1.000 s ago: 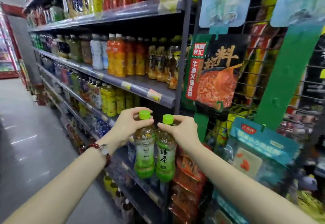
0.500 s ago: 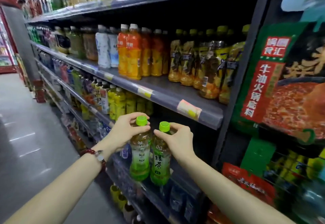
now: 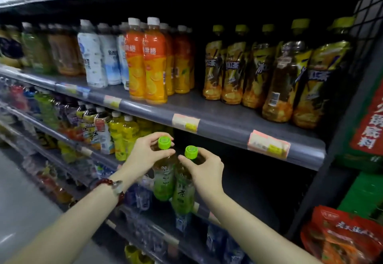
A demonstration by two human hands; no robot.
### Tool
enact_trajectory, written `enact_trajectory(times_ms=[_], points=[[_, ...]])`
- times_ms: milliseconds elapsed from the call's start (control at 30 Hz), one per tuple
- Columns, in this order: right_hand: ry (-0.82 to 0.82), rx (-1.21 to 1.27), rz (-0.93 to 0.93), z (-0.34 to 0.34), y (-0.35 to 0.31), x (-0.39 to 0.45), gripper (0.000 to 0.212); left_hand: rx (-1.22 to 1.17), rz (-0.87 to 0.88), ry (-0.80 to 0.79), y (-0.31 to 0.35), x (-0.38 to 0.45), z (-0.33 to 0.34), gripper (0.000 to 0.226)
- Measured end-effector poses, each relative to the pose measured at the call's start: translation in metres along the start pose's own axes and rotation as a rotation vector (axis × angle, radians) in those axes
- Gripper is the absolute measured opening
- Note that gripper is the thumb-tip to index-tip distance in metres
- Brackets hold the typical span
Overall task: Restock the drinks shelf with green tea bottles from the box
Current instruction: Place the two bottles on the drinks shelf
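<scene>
Two green tea bottles hang upright side by side in front of the drinks shelf. My left hand (image 3: 145, 158) pinches the neck of the left green tea bottle (image 3: 163, 182) just under its lime cap. My right hand (image 3: 204, 172) pinches the neck of the right green tea bottle (image 3: 183, 193) the same way. Both bottles are level with a dark gap in the shelf (image 3: 238, 172) to the right of a row of yellow bottles (image 3: 122, 137). The box is out of view.
The grey shelf above (image 3: 217, 122) carries orange juice bottles (image 3: 153, 62), white bottles (image 3: 93, 56) and iced tea bottles (image 3: 275, 70). Lower shelves (image 3: 145, 228) hold blue-labelled bottles. Snack packets (image 3: 342, 236) hang on the right rack. The aisle floor (image 3: 24, 197) lies to the left.
I have moved closer to the shelf and turned left, so the hanging snack rack slid to the right edge. Both hands carried the bottles forward to the dark shelf gap.
</scene>
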State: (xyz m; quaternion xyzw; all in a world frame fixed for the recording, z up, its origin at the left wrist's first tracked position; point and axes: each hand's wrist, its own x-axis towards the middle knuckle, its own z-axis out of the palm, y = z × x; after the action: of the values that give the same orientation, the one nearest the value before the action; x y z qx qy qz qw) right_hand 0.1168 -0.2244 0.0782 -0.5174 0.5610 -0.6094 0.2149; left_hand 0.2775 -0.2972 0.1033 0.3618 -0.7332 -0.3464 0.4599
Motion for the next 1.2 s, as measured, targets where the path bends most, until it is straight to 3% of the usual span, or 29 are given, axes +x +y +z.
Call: enact_trajectory(times_ms=[333,567,833,967,1100,1200], points=[[0.100,-0.046,-0.019,0.061,0.013,0.028,0.020,-0.125,0.024,-0.039,-0.054,0.050,-0.033,0.034],[0.265,-0.078,0.055,0.111,0.008,0.048,0.029,-0.148,0.068,-0.187,-0.080,0.084,-0.070,0.033],[0.243,-0.214,0.015,0.133,0.014,0.051,0.028,-0.311,0.013,-0.173,-0.112,0.088,-0.074,0.031],[0.252,-0.251,0.015,0.145,0.028,0.043,0.027,-0.269,0.033,-0.211,-0.130,0.079,-0.064,0.033],[0.109,-0.267,0.005,0.144,0.041,0.031,0.049,-0.260,0.046,-0.283,-0.151,0.070,-0.066,0.046],[0.027,-0.221,0.057,0.135,0.046,0.026,0.076,-0.163,-0.029,-0.399,-0.172,0.068,-0.072,0.077]])
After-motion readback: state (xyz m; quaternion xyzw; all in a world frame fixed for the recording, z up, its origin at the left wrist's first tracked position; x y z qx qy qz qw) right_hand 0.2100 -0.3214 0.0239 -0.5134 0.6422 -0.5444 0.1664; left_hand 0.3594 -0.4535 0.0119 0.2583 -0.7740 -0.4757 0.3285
